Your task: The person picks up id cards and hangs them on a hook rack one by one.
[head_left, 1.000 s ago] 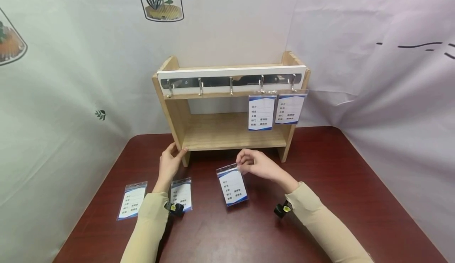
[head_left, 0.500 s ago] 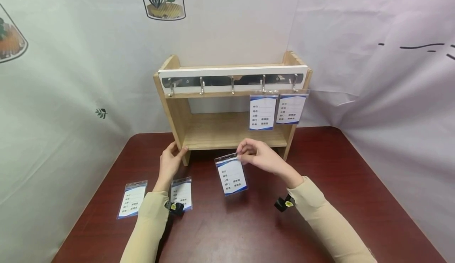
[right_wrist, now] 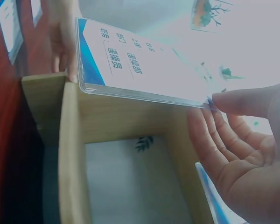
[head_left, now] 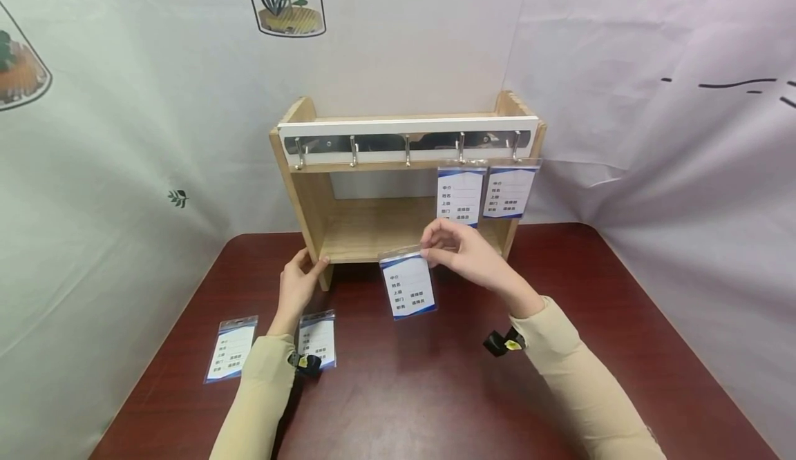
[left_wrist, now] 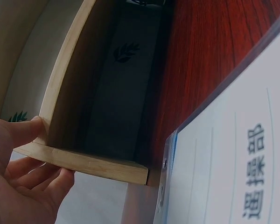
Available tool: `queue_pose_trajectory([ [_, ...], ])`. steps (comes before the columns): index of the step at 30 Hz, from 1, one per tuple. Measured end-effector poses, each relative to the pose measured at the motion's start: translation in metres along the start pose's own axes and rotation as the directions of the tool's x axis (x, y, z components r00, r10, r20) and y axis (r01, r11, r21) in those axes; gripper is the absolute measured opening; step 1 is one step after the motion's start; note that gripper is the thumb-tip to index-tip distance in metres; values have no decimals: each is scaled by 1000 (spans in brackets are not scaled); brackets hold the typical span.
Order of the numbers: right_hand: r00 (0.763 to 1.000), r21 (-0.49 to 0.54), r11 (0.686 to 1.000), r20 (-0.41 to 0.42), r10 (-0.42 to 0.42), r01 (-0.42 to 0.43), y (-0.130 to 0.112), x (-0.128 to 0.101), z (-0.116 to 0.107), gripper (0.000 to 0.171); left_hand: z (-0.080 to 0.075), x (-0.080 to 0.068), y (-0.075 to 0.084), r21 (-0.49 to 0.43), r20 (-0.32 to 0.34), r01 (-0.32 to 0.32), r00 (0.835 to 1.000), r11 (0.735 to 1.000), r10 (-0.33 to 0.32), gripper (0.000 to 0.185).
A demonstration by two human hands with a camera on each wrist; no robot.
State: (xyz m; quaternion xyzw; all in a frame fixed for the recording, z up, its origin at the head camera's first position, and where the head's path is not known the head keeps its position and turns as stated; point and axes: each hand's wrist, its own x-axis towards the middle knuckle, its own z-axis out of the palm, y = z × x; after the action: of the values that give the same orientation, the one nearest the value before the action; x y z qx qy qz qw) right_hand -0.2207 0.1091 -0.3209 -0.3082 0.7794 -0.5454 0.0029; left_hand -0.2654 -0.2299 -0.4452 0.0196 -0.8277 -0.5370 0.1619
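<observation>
Right hand: thumb and fingers pinched on the upper right corner of the held badge. The badge hangs slightly tilted in the air, before the shelf's lower board; the depth between them cannot be judged. Left hand: clamped round the lower left corner of the shelf, thumb on the board's front edge, fingers against the side's outer face. The hands are well apart.

Obstructions: the right hand covers the foot of the inner hung badge and part of the shelf's right front. The outer hung badge shows whole in the head view. Of two badges on the counter, the outer one is fully visible; the inner one is partly covered by the left wrist camera. In the right wrist view, glare fades print on the held badge. The left wrist view is dim and cuts off a badge at its right side.

Edges and room: the counter's back corners are rounded; its near edge lies outside the frame. Red surface extends right of the shelf and below the held badge. Three left hooks are unobstructed.
</observation>
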Motion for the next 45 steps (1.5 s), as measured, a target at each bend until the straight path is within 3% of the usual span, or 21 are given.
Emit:
queue_pose_trajectory([
  [7, 1000, 63, 998, -23, 15, -13, -15, 3, -8, 14, 0, 0, 0, 2, 1, 2, 1000, 1000, -2, 54],
  [14, 997, -20, 999, -65, -37, 35, -29, 5, -15, 12, 0, 0, 0, -3, 2, -1, 1000, 1000, 1, 55],
  [29, 988, -45, 995, -118, -96, 92, -47, 14, -25, 12, 0, 1, -1, -1, 0, 2, 1000, 1000, -2, 54],
  [45, 966, 44, 988, -222, -135, 148, -59, 23, -31, 13, -1, 1, -1, 16, -1, -12, 1000, 1000, 12, 56],
])
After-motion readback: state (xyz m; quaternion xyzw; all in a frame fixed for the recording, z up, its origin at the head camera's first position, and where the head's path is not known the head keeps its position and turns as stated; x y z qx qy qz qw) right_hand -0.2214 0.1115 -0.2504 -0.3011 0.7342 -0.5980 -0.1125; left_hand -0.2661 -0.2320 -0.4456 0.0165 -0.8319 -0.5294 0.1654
